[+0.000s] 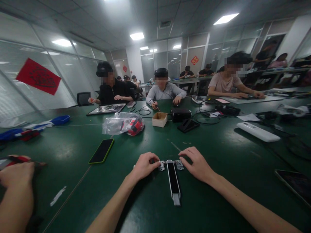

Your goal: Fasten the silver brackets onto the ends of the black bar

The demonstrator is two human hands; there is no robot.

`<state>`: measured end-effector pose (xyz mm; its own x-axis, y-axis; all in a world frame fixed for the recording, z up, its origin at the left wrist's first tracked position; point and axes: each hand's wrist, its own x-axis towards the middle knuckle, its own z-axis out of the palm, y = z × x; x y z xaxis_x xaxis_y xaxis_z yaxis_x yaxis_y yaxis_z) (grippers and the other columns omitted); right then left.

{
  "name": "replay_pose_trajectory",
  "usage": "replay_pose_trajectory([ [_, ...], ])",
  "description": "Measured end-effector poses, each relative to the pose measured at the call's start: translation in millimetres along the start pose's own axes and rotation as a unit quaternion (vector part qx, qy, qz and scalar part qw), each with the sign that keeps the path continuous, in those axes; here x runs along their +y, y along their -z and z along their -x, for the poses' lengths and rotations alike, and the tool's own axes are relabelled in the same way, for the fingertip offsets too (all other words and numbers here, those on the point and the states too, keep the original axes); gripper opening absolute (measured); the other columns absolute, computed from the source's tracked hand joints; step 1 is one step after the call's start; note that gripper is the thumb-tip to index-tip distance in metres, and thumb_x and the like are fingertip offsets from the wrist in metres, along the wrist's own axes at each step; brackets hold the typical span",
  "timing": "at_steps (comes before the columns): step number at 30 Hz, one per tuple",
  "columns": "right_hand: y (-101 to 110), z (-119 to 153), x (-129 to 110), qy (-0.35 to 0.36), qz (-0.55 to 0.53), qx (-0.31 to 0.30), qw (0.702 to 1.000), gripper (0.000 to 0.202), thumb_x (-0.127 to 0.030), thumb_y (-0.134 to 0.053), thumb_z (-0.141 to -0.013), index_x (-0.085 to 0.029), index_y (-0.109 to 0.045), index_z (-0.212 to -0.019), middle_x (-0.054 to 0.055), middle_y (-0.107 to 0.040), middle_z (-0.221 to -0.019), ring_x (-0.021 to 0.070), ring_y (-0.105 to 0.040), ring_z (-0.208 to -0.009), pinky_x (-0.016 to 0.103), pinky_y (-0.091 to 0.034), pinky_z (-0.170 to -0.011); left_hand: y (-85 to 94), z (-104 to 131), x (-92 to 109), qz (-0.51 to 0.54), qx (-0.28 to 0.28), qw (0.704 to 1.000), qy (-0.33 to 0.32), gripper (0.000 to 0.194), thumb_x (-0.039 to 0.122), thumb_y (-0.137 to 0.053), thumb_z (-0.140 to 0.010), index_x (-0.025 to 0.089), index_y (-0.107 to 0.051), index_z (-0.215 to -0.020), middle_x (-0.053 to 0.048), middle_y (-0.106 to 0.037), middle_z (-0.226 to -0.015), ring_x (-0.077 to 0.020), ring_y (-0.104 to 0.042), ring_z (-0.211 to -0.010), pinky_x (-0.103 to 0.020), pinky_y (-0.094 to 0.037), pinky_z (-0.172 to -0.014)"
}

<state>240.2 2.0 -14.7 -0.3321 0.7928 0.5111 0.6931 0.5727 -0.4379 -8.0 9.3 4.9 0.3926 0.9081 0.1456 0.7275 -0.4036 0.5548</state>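
Observation:
A long, narrow strip-shaped object (pixel 173 178) with a black face and pale rim lies on the green table, a grey tab at its near end. Small silver metal hinge-like brackets, the left bracket (pixel 161 166) and the right bracket (pixel 180 165), flank its far end. My left hand (pixel 145 165) has thumb and forefinger closed at the left bracket's outer edge. Beside the right bracket is my right hand (pixel 196 163), thumb and forefinger curved with a gap between them; its other fingers are partly hidden.
Ahead on the table (pixel 136 200) lie a green-edged phone (pixel 102 151), a plastic bag (pixel 114 123) with red parts, a small box (pixel 159 119), a black box (pixel 181 114) and a white device (pixel 258 132). A co-worker's hand (pixel 18 171) is at left; several people sit beyond.

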Motion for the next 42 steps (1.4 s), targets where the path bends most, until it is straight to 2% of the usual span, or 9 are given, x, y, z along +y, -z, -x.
replay_pose_trajectory([
  [5,0,-1,-3,-0.045,0.001,-0.083,0.996,0.017,-0.027,-0.048,-0.085,-0.019,-0.063,-0.082,0.006,-0.062,-0.084,0.0198,-0.052,-0.082,0.037,-0.044,-0.074,-3.9,1,2,0.004,-0.001,1.000,-0.005,0.018,0.033,-0.060,-0.079,0.020,-0.071,-0.084,0.000,-0.063,-0.074,-0.0122,-0.054,-0.067,-0.021,-0.038,-0.061],
  [11,3,-2,-5,-0.044,-0.003,-0.119,0.992,0.017,-0.026,-0.048,-0.084,-0.020,-0.063,-0.082,0.005,-0.062,-0.086,0.0194,-0.052,-0.083,0.036,-0.043,-0.073,-5.3,0,1,0.013,-0.005,1.000,-0.013,0.016,0.030,-0.060,-0.080,0.021,-0.072,-0.086,0.000,-0.066,-0.079,-0.0130,-0.056,-0.072,-0.022,-0.040,-0.066],
  [32,0,0,-1,-0.031,-0.015,-0.128,0.991,0.018,-0.031,-0.049,-0.085,-0.020,-0.063,-0.084,0.005,-0.062,-0.086,0.0187,-0.051,-0.084,0.035,-0.042,-0.074,-11.2,-1,0,0.021,0.009,1.000,0.008,0.015,0.031,-0.063,-0.078,0.021,-0.071,-0.083,0.001,-0.067,-0.079,-0.0130,-0.057,-0.070,-0.022,-0.041,-0.067],
  [42,1,0,-3,-0.033,-0.017,-0.127,0.991,0.020,-0.033,-0.048,-0.086,-0.020,-0.063,-0.085,0.005,-0.062,-0.087,0.0188,-0.051,-0.084,0.036,-0.042,-0.074,-8.8,0,3,-0.010,0.003,1.000,-0.016,0.020,0.035,-0.058,-0.083,0.020,-0.071,-0.081,0.000,-0.066,-0.078,-0.0130,-0.056,-0.070,-0.021,-0.039,-0.064],
])
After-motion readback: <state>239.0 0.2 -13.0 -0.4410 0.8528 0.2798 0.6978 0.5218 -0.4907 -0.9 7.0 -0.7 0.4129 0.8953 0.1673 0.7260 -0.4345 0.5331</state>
